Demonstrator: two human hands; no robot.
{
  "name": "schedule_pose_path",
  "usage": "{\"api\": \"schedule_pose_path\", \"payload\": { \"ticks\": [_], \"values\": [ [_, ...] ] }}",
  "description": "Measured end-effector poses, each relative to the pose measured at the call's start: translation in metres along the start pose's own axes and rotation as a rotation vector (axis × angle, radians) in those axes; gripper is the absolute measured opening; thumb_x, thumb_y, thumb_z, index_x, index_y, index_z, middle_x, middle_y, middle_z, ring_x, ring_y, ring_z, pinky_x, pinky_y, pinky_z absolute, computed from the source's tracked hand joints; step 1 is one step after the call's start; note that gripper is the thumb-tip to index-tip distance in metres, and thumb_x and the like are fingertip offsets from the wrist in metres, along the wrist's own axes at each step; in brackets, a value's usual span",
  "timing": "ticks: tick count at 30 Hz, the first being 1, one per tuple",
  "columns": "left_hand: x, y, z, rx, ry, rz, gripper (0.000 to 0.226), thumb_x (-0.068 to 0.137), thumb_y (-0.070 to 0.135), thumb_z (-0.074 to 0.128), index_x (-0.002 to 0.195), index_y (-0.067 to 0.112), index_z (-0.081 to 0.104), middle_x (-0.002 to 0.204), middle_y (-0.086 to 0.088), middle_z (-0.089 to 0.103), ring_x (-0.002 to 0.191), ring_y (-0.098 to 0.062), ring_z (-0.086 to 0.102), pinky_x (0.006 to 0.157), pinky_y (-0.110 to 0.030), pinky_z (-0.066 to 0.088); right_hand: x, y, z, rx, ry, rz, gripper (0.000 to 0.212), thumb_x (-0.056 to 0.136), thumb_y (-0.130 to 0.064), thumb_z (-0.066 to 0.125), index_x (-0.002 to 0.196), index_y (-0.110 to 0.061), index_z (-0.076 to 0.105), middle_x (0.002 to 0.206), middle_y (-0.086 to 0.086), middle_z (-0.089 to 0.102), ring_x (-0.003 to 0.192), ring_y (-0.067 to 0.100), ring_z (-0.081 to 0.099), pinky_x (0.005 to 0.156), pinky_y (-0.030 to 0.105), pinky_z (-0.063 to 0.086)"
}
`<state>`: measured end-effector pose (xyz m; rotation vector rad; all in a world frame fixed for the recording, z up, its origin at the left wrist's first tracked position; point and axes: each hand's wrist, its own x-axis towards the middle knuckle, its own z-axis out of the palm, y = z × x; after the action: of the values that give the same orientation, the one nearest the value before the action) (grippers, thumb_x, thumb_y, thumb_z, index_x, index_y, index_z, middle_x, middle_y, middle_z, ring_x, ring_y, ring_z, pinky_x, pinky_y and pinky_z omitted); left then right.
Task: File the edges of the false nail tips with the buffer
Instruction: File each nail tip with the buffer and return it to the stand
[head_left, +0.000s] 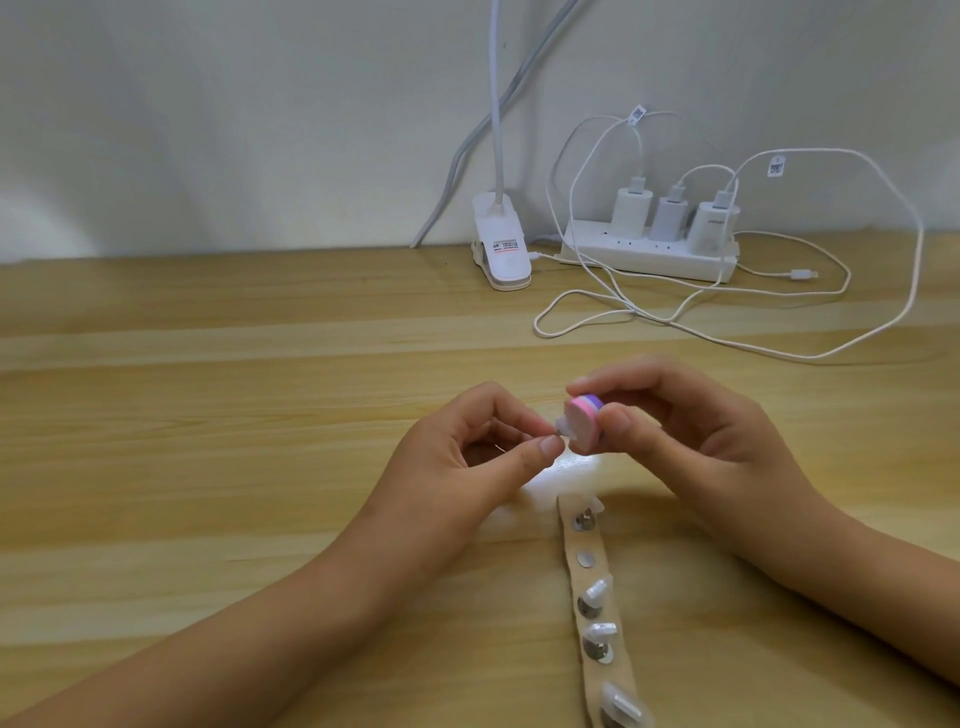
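Across the whole foreground a pale wooden surface (208, 389) is spreading out and meeting a white wall (208, 104) at the back. Against that wall a white power strip (649, 260) is lying with three chargers (670, 213) sitting in it, and their white cables (883, 291) are looping loosely over the wood on the far right, well apart from the work. Just left of the strip a white clip lamp (501, 249) is resting, its neck rising out of view. Nearer, a tan holder strip (584, 545) is running toward the bottom edge, between the forearms, carrying round metal studs and several clear false nail tips (597, 590).

Above its far end both hands are hovering off the wood. The right hand (691, 421) is curling its thumb and fingers round a small buffer (584, 421) with pink and purple layers, the pale face turning leftward. The left hand (467, 447) is pinching one clear nail tip (563, 427) between thumb and forefinger, the other fingers curling inward, and the tip is touching the buffer's face.
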<state>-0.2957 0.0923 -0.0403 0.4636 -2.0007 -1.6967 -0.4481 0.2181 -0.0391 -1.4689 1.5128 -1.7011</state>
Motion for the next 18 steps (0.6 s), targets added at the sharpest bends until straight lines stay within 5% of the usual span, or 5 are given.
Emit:
{"api": "schedule_pose_path", "payload": {
  "ticks": [18],
  "values": [
    [-0.0002, -0.0002, 0.0004, -0.006, 0.008, 0.033, 0.016, 0.083, 0.021, 0.073, 0.073, 0.03, 0.066, 0.075, 0.004, 0.068, 0.07, -0.007, 0.059, 0.063, -0.017, 0.046, -0.0014, 0.001, -0.0006, 0.042, -0.006, 0.044, 0.021, 0.089, -0.025, 0.066, 0.107, -0.017, 0.07, 0.097, 0.006, 0.071, 0.091, 0.02, 0.07, 0.083, 0.027, 0.056]
  ]
}}
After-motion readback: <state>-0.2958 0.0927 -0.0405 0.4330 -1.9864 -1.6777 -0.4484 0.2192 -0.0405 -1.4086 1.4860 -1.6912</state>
